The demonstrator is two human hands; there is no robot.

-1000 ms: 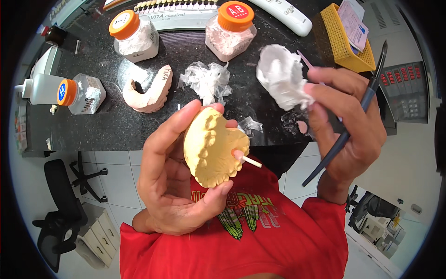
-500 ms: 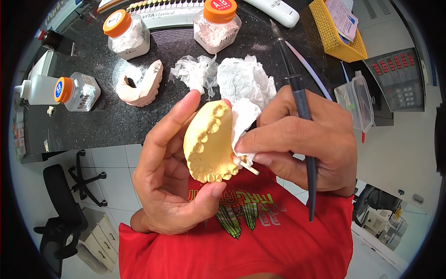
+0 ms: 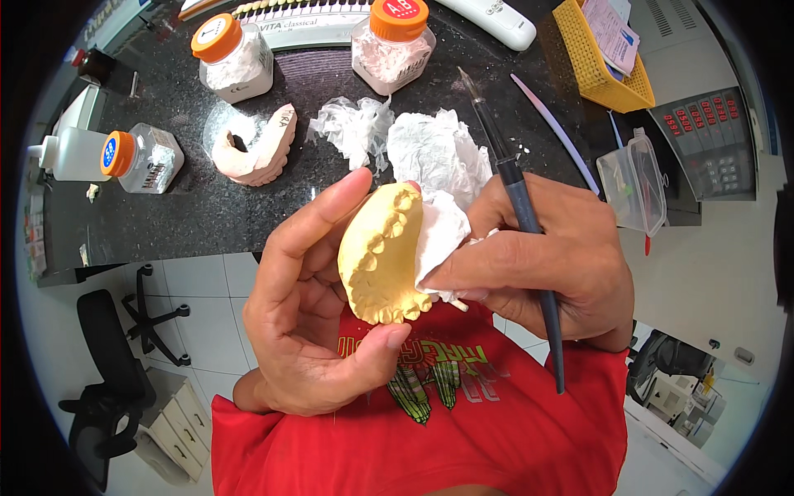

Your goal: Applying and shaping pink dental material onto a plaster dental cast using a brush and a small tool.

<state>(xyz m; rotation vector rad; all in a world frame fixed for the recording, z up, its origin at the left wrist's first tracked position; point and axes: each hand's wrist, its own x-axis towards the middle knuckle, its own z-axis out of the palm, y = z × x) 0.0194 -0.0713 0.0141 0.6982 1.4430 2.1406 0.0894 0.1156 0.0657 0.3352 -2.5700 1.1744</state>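
A yellow dental cast (image 3: 385, 256) is gripped at its edges between the thumb and fingers of my left hand (image 3: 310, 306), its row of teeth turned toward me. My right hand (image 3: 550, 264) pinches a white tissue (image 3: 441, 231) and presses it against the right side of the cast. Across the back of that hand lies a dark-handled brush (image 3: 523, 202), held between the fingers with its fine tip pointing up and away. A short pale peg (image 3: 459, 305) sticks out below the tissue. Part of the cast's right side is hidden under the tissue and fingers.
Crumpled tissues (image 3: 434, 153) lie on the black counter beyond the cast, beside a pinkish dental model (image 3: 260, 157). Orange-lidded powder jars (image 3: 393, 50) and a shade guide (image 3: 314, 31) stand farther back. At right are a purple stick (image 3: 558, 132), a yellow basket (image 3: 600, 62) and a clear container (image 3: 633, 182).
The cast has shifted slightly right and tilted. My right fingers have slid down with the tissue, covering the spot by the peg. The brush leans a little farther left at its tip.
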